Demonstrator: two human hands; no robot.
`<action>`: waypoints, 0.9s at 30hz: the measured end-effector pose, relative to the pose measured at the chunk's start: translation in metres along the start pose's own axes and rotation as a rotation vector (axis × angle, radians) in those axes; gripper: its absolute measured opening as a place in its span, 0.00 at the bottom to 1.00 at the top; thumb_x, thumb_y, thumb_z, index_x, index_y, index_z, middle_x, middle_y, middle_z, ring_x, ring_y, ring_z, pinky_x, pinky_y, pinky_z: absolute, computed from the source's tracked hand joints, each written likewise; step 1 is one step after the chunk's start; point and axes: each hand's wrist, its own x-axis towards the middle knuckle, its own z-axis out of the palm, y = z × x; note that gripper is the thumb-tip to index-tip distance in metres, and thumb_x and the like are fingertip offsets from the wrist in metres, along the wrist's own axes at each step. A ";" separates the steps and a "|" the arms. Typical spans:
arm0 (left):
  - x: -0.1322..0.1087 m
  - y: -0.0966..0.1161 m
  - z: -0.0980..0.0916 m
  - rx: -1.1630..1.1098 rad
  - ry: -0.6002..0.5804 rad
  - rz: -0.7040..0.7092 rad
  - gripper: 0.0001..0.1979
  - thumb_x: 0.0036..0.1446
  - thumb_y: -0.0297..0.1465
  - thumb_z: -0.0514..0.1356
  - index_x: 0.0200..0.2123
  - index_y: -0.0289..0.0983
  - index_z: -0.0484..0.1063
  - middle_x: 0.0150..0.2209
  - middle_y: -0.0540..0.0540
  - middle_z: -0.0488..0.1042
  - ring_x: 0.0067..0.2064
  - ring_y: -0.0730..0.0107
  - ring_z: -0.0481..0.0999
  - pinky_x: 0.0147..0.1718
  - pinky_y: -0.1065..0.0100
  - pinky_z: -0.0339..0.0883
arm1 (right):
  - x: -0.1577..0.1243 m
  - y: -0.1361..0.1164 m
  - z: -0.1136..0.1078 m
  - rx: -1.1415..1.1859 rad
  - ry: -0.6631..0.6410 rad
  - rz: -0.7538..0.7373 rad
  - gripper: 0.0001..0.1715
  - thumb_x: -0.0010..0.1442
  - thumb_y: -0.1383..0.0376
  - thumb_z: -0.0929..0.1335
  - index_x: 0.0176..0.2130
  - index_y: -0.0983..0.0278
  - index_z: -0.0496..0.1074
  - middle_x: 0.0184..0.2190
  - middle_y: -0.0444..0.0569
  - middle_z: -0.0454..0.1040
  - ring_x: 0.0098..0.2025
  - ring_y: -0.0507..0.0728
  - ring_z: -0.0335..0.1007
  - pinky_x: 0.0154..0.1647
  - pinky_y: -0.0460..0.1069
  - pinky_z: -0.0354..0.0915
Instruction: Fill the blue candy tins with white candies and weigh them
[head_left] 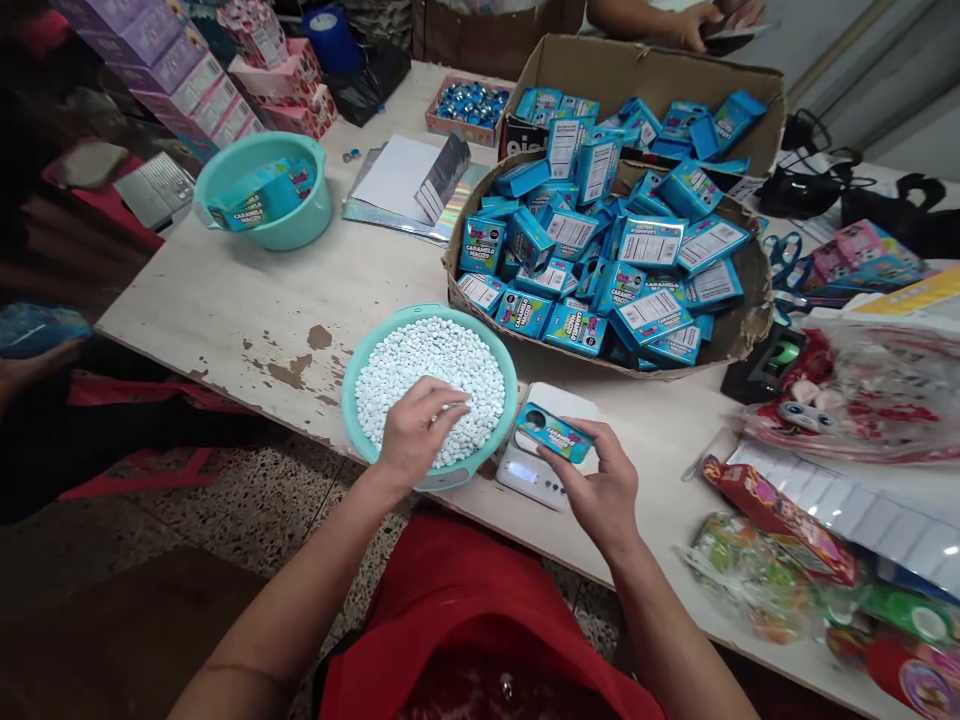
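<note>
My left hand is over a turquoise bowl filled with small white candies. Its fingers are bent together near the candies, and whatever they may hold is hidden. In my right hand is a small blue candy box lettered "Caramelo Macizo", gripped at one end between thumb and fingers. A dark round opening shows on the box's face. The box is tilted above a white digital scale with a lit display; whether it touches the scale I cannot tell.
Behind the scale stands a cardboard box piled with blue candy boxes. A second turquoise bowl holds blue packaging. Bagged items crowd the table's right side. A person's hands hold a phone at the back; another person's hand is at left.
</note>
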 end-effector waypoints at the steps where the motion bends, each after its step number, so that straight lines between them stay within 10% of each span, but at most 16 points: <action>1: 0.002 0.011 -0.002 -0.019 -0.015 0.084 0.07 0.58 0.32 0.59 0.37 0.41 0.77 0.33 0.47 0.72 0.36 0.69 0.72 0.35 0.69 0.65 | 0.002 -0.011 0.003 0.001 -0.039 -0.048 0.16 0.54 0.60 0.72 0.43 0.60 0.70 0.37 0.48 0.73 0.40 0.58 0.71 0.41 0.53 0.68; 11: 0.027 0.020 -0.044 -0.052 -0.420 0.256 0.22 0.60 0.29 0.57 0.57 0.44 0.62 0.50 0.43 0.71 0.52 0.63 0.70 0.49 0.61 0.68 | 0.029 -0.053 0.042 0.124 -0.225 -0.177 0.19 0.56 0.56 0.71 0.46 0.59 0.69 0.40 0.49 0.75 0.42 0.57 0.72 0.42 0.52 0.69; 15: 0.040 -0.004 -0.079 0.049 -0.157 0.039 0.18 0.55 0.33 0.62 0.50 0.42 0.68 0.43 0.47 0.74 0.43 0.64 0.74 0.42 0.64 0.69 | 0.077 -0.033 0.029 0.046 -0.068 -0.135 0.32 0.57 0.46 0.65 0.53 0.62 0.65 0.51 0.57 0.71 0.49 0.61 0.70 0.47 0.56 0.68; 17: 0.050 -0.032 -0.101 0.218 0.124 -0.154 0.21 0.50 0.34 0.65 0.48 0.40 0.69 0.41 0.47 0.74 0.40 0.64 0.74 0.41 0.63 0.69 | 0.110 -0.008 0.017 -0.199 0.161 0.107 0.33 0.57 0.46 0.64 0.52 0.67 0.66 0.48 0.61 0.72 0.46 0.63 0.72 0.46 0.58 0.68; 20: 0.068 -0.100 -0.130 0.456 0.399 -0.426 0.23 0.46 0.33 0.67 0.47 0.38 0.68 0.41 0.47 0.73 0.40 0.61 0.73 0.43 0.59 0.67 | 0.157 0.030 0.007 -0.732 -0.122 0.493 0.31 0.56 0.44 0.65 0.38 0.71 0.73 0.37 0.67 0.76 0.44 0.71 0.73 0.45 0.63 0.65; 23: 0.084 -0.177 -0.139 0.511 0.405 -0.610 0.22 0.47 0.31 0.65 0.47 0.35 0.67 0.44 0.44 0.73 0.45 0.58 0.72 0.46 0.58 0.65 | 0.185 0.054 0.012 -0.931 -0.339 0.676 0.35 0.54 0.40 0.64 0.32 0.70 0.74 0.37 0.70 0.75 0.44 0.75 0.72 0.42 0.63 0.64; 27: 0.091 -0.248 -0.125 0.478 0.317 -0.745 0.22 0.47 0.29 0.64 0.47 0.35 0.66 0.46 0.41 0.72 0.47 0.55 0.71 0.48 0.58 0.64 | 0.196 0.069 0.023 -0.806 -0.245 0.756 0.33 0.47 0.42 0.70 0.36 0.69 0.71 0.35 0.63 0.74 0.39 0.68 0.72 0.36 0.58 0.65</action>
